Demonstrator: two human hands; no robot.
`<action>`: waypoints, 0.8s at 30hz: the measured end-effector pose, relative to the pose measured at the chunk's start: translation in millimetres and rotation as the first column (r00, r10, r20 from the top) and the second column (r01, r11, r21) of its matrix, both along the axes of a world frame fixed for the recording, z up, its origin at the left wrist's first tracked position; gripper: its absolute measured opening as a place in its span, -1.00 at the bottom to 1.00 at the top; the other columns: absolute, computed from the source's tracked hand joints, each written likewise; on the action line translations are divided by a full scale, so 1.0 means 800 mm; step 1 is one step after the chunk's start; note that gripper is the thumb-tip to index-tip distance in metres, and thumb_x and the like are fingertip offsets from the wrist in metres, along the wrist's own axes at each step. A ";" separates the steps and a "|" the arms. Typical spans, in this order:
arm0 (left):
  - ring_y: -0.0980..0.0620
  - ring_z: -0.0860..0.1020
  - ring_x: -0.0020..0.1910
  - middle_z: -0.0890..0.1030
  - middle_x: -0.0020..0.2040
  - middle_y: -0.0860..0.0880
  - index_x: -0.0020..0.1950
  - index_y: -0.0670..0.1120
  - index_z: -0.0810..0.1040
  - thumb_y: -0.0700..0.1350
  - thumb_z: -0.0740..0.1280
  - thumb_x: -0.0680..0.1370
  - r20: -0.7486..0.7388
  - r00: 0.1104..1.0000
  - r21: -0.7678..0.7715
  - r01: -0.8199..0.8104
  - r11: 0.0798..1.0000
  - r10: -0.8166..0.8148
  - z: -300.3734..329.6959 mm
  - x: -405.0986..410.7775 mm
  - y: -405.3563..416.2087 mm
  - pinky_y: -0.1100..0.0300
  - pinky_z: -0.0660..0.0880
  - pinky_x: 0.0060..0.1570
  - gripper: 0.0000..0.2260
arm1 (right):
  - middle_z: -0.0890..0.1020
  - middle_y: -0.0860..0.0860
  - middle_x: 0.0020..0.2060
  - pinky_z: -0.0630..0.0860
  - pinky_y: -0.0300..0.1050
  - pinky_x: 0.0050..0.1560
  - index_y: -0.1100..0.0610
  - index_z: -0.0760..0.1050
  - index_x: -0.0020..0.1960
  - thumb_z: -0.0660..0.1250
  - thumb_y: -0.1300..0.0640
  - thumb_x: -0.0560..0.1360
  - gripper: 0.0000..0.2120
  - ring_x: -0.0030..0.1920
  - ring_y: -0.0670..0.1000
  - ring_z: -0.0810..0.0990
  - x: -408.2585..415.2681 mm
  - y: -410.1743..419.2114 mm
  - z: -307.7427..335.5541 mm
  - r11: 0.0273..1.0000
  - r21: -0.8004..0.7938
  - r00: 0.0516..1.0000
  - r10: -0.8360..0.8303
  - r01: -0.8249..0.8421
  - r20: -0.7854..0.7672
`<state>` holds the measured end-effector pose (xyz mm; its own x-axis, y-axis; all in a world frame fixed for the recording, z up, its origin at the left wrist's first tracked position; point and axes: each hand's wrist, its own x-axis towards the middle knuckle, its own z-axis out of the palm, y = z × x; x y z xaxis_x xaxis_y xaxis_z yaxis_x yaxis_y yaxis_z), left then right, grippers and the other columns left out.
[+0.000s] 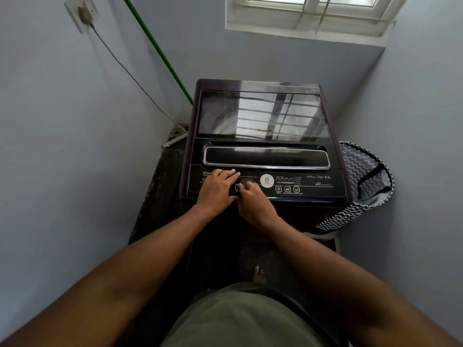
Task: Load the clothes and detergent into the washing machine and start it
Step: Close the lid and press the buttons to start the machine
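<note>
My right hand (253,200) has its fingers curled down onto the buttons (239,187) under the small display (246,181), pinching nothing; my left hand (218,189) lies flat beside it, fingers straight. The control panel (313,184) runs away rightward from both hands. Beyond my fingertips, the washing machine (263,136) lid (260,116) is closed, so starting looks near.

Dim room, only daylight from window (310,13) top right. Strong window-grille glare on washer lid (263,116). Floor (160,196) deep in shadow. Heavy wide-angle warp at edges, forearms stretched. Focus soft, panel print barely legible.
</note>
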<state>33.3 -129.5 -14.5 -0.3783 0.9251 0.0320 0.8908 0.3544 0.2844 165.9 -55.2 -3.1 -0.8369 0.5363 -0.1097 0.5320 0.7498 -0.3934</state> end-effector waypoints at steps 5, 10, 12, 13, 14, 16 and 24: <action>0.02 0.43 0.23 0.45 0.43 0.09 0.50 0.08 0.37 0.09 0.50 0.43 0.007 0.999 0.023 -0.039 0.999 0.039 -0.002 0.000 0.001 0.13 0.36 0.27 -0.33 | 0.50 0.21 0.16 0.48 -0.01 0.21 0.39 0.29 0.46 0.24 0.27 0.47 -0.43 0.16 0.17 0.43 0.010 -0.009 -0.005 0.997 0.046 0.997 0.068 -0.066 -0.030; 0.01 0.42 0.19 0.47 0.41 0.10 0.47 0.09 0.42 0.09 0.50 0.42 0.057 0.996 0.037 -0.069 0.997 0.066 -0.001 0.000 0.004 0.13 0.34 0.26 -0.36 | 0.57 0.19 0.10 0.57 0.11 -0.01 0.31 0.16 0.55 0.19 0.25 0.47 -0.34 0.10 0.21 0.52 0.013 -0.020 -0.014 0.997 0.070 0.999 0.026 -0.029 0.045; 0.01 0.42 0.21 0.46 0.42 0.10 0.48 0.09 0.41 0.09 0.50 0.42 0.050 0.996 0.036 -0.072 0.997 0.070 -0.001 0.001 0.004 0.13 0.33 0.28 -0.35 | 0.59 0.17 0.06 0.56 0.11 -0.08 0.24 0.08 0.59 0.16 0.25 0.49 -0.32 0.05 0.22 0.57 0.013 -0.024 -0.013 1.000 0.030 0.997 -0.006 0.004 0.079; 0.01 0.42 0.21 0.46 0.42 0.10 0.48 0.09 0.40 0.09 0.49 0.42 0.047 0.996 0.035 -0.075 0.997 0.073 -0.001 0.001 0.004 0.13 0.32 0.28 -0.36 | 0.60 0.17 0.05 0.54 0.10 -0.09 0.22 0.05 0.59 0.15 0.26 0.50 -0.32 0.03 0.23 0.59 0.012 -0.025 -0.012 1.000 0.020 0.995 -0.014 0.012 0.096; 0.01 0.42 0.22 0.45 0.43 0.10 0.48 0.09 0.40 0.08 0.49 0.42 0.045 0.996 0.034 -0.077 0.996 0.075 -0.002 0.002 0.004 0.13 0.31 0.29 -0.36 | 0.61 0.17 0.04 0.52 0.08 -0.10 0.22 0.04 0.60 0.14 0.26 0.50 -0.32 0.02 0.24 0.61 0.010 -0.025 -0.011 1.000 0.020 0.994 -0.025 0.023 0.108; 0.01 0.42 0.22 0.45 0.43 0.10 0.48 0.09 0.40 0.05 0.48 0.43 0.044 0.996 0.034 -0.083 0.996 0.082 -0.002 0.003 0.004 0.12 0.31 0.28 -0.37 | 0.63 0.19 0.02 0.50 0.06 -0.12 0.25 0.02 0.59 0.13 0.27 0.51 -0.32 0.00 0.25 0.63 0.005 -0.027 -0.008 0.999 0.028 0.991 -0.041 0.038 0.126; -0.02 0.42 0.20 0.47 0.42 0.07 0.47 0.08 0.42 0.00 0.38 0.53 0.056 0.992 0.023 -0.111 0.994 0.110 0.000 0.007 0.008 0.09 0.34 0.27 -0.50 | 0.59 0.30 0.12 0.52 0.12 0.00 0.39 0.36 0.37 0.16 0.25 0.56 -0.58 0.10 0.32 0.59 -0.016 -0.019 0.028 0.999 -0.032 0.985 -0.019 0.024 0.171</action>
